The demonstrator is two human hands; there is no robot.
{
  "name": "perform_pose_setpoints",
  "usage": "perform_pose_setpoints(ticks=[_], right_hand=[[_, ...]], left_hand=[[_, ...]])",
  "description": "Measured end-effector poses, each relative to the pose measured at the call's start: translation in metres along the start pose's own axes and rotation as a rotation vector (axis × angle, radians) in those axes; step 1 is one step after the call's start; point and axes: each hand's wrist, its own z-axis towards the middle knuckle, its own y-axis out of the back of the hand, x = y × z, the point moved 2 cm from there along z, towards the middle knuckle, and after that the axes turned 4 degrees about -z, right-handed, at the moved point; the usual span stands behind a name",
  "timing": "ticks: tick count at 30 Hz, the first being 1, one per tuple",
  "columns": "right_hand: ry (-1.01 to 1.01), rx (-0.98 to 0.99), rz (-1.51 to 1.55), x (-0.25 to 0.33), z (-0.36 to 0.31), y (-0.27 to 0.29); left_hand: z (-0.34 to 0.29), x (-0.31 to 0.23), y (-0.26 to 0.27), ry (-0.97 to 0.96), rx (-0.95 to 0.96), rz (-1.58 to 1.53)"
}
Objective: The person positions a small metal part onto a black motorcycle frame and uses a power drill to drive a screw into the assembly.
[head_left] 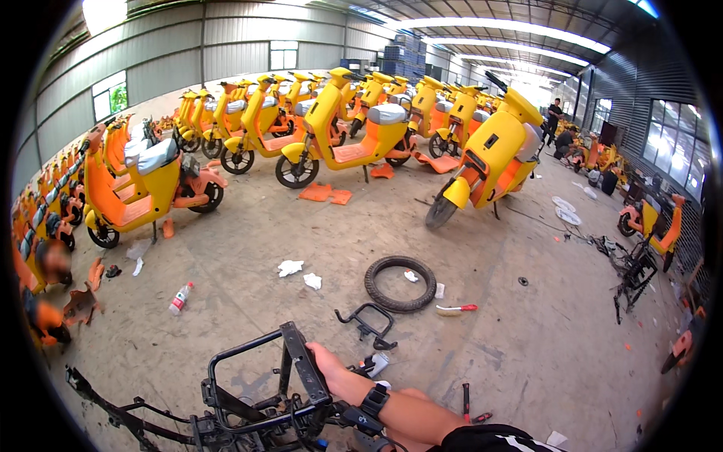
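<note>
A bare black scooter frame (233, 407) fills the lower left, with tubes, brackets and cables. Its upright end plate (305, 361) rises near the middle of the lower edge. My right hand (325, 363) grips the side of this plate, its fingers partly hidden behind it. A black strap with a small device (374, 401) circles my right wrist. My left hand does not show. Just beyond the frame lies a bent black tube bracket (369, 325) on the concrete. A black tyre (400, 284) rests flat behind the bracket.
A red-handled brush (456, 309) lies beside the tyre, and red-handled tools (467, 403) lie right of my forearm. A plastic bottle (181, 299) is at left. Yellow-orange scooters (346, 135) stand in rows beyond. People (555, 117) are far right, near another stripped frame (636, 271).
</note>
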Motion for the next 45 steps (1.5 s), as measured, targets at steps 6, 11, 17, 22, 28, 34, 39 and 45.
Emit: perform_pose_setpoints(ticks=[6,11,17,22,28,34,39,45], right_hand=[[0.034,0.091,0.006,-0.010,0.022,0.004],[-0.079,-0.044,0.010,-0.002,0.003,0.000],[0.013,0.071,0.033,-0.004,0.003,0.005],[0.051,0.009,-0.036,0.002,0.001,0.005],[0.043,0.047,-0.041,0.000,0.003,0.007],[0.065,0.067,0.019,0.001,0.004,0.010],[-0.008,0.126,0.066,-0.017,0.028,-0.006],[0.052,0.162,0.147,-0.015,0.034,0.013]], left_hand=[[0.003,-0.006,-0.003,-0.081,-0.129,0.129],[0.001,-0.033,0.018,-0.341,-0.511,0.281],[-0.100,-0.154,0.102,-0.530,-0.908,-0.577],[-0.188,-0.231,0.133,-1.004,-0.919,-0.543],[-0.285,-0.306,0.215,-1.193,-0.519,-1.049],[-0.238,-0.394,0.281,-0.615,0.424,-1.469],[-0.166,-0.406,0.291,-0.524,0.494,-1.136],[-0.156,-0.439,0.263,-0.595,0.529,-0.789]])
